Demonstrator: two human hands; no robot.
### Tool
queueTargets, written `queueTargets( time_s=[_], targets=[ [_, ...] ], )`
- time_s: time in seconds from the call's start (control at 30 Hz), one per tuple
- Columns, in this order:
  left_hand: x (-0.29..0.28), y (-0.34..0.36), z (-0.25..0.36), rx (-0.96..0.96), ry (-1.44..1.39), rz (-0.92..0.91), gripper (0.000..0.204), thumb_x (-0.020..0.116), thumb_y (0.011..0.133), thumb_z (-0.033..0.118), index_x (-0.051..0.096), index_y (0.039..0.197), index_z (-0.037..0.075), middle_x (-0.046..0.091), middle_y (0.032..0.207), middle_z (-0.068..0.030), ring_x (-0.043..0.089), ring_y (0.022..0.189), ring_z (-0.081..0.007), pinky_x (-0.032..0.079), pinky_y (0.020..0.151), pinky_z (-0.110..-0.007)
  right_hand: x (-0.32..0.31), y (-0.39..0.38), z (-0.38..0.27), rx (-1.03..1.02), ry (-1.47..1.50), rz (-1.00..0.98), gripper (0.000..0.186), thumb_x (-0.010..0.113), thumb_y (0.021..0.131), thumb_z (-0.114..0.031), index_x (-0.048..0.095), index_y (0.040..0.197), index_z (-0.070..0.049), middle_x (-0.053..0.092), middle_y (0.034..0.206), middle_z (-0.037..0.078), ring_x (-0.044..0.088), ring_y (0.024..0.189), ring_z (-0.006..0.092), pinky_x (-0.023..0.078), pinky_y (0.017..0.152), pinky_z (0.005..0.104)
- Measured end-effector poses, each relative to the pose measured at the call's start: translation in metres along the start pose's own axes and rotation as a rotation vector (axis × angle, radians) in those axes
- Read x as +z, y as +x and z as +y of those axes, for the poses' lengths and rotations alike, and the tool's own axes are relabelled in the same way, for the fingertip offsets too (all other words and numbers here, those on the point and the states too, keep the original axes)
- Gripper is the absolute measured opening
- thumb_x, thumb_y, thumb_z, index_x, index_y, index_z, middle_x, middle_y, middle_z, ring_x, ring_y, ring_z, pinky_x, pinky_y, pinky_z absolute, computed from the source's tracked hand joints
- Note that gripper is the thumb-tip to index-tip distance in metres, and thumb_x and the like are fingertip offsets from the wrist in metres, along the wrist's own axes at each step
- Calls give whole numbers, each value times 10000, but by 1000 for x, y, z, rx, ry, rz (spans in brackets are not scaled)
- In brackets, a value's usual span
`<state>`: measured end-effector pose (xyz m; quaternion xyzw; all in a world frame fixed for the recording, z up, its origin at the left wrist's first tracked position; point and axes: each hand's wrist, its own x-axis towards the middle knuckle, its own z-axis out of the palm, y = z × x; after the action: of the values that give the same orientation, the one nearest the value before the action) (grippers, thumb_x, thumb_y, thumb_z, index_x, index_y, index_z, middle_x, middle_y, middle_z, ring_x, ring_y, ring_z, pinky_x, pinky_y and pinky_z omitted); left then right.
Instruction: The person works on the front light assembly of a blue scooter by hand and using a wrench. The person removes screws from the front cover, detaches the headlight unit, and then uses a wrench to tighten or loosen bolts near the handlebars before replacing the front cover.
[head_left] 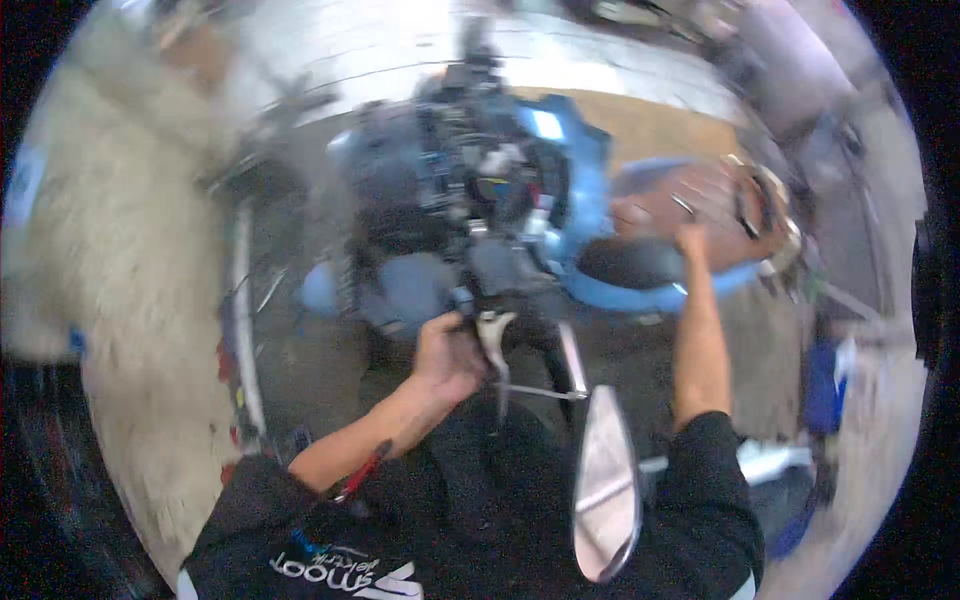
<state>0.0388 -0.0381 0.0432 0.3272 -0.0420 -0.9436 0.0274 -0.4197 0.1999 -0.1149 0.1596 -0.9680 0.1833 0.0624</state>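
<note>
A blue scooter stands before me, its front opened up so that dark parts and wires show. My left hand is curled around the handlebar end, beside a silver brake lever. My right hand reaches over the scooter's brown seat, close to a thin, light-coloured object. Motion smears the right fingers, so I cannot tell whether they hold it. A teardrop-shaped mirror stands on its stem between my arms.
Near my left forearm is a slim red and black object. Flat brown cardboard lies beyond the scooter. At the right stands a dark blue container. A long pale bar runs along the left side. Much of the picture is blurred.
</note>
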Motion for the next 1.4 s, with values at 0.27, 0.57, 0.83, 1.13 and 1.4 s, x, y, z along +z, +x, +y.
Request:
queueTargets(
  time_s=[0.27,0.57,0.83,1.13,1.4],
  targets=[
    [14,15,-21,219,-74,76,342,356,931,191,600,1058,-13,655,1025,-170,635,937,-267,507,901,-379,46,51,107,-278,-224,21,541,576,834,-353,551,1220,25,599,1136,310,585,1055,450,456,894,509],
    [0,-14,-16,268,202,156,282,404,943,185,625,999,18,668,960,-108,639,883,-207,509,827,-350,34,0,34,198,-266,-364,532,594,845,-320,543,1205,70,604,1155,292,574,1069,471,461,919,476],
    [-24,-12,42,423,1214,-170,252,575,934,196,617,1098,10,665,1011,-79,634,907,-207,493,822,-340,17,-220,23,610,564,70,471,586,904,-361,567,1115,60,586,1041,299,591,914,400,464,832,449],
    [52,-64,161,1194,1770,-943,242,698,778,110,645,1007,57,664,996,-130,639,941,-308,498,838,-391,-73,-577,-217,1327,1161,493,162,620,895,-236,544,821,-114,395,595,-23,371,446,117,294,410,277],
    [110,3,154,1171,2468,-1449,208,614,742,66,609,949,71,653,894,-136,626,917,-320,467,838,-440,-76,-594,-350,1325,1296,621,144,633,889,-196,572,912,-67,428,638,-18,402,471,102,300,392,262]
  ],
)
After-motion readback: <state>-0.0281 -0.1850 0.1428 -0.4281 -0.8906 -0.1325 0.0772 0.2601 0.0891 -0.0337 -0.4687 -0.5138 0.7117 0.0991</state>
